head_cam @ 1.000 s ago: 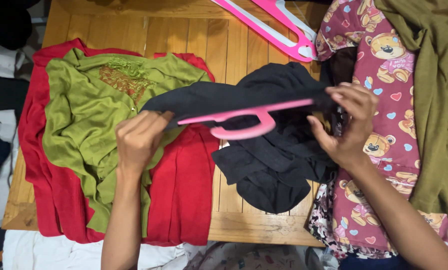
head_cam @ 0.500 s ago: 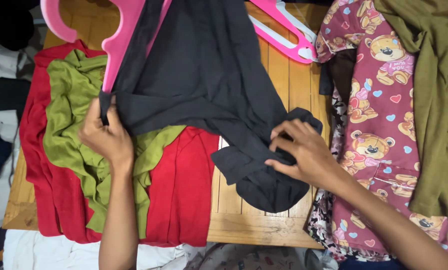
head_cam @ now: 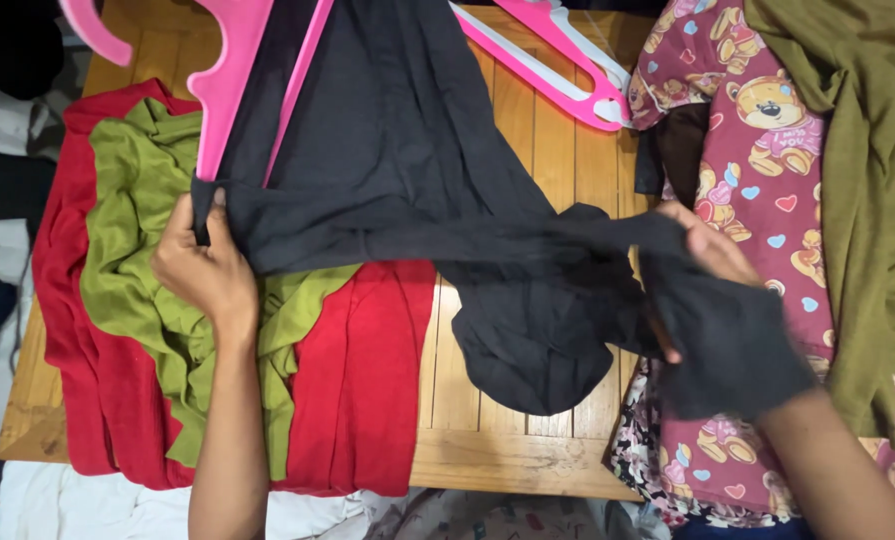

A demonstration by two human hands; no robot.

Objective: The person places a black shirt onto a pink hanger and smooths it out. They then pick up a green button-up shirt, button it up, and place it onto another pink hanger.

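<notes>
Pinching the lower corner of the black garment point(head_cam: 407, 170), my left hand point(head_cam: 202, 270) sits left of centre with its fingers closed on the cloth right where the pink hanger point(head_cam: 229, 80) ends, which keeps that corner from sliding off the arm. My right hand point(head_cam: 702, 255), at mid right, is partly wrapped in the other end of the same garment; it looks closed on the fabric, though the cloth hides most of the fingers. Between the two hands the black cloth runs taut across the middle of the frame, and a loose fold droops onto the bare slats of the wooden tabletop point(head_cam: 517, 460), so the pull is sideways while the hanger holds the top up toward the upper left.

Under my left hand lies an olive-green top point(head_cam: 137, 250), spread flat over a red garment point(head_cam: 367, 380). Spare pink hangers point(head_cam: 567, 70) rest at the upper centre, touching the tabletop. Along the right edge hang a maroon bear-print cloth point(head_cam: 767, 170) and a khaki garment point(head_cam: 867, 150), overlapping each other.
</notes>
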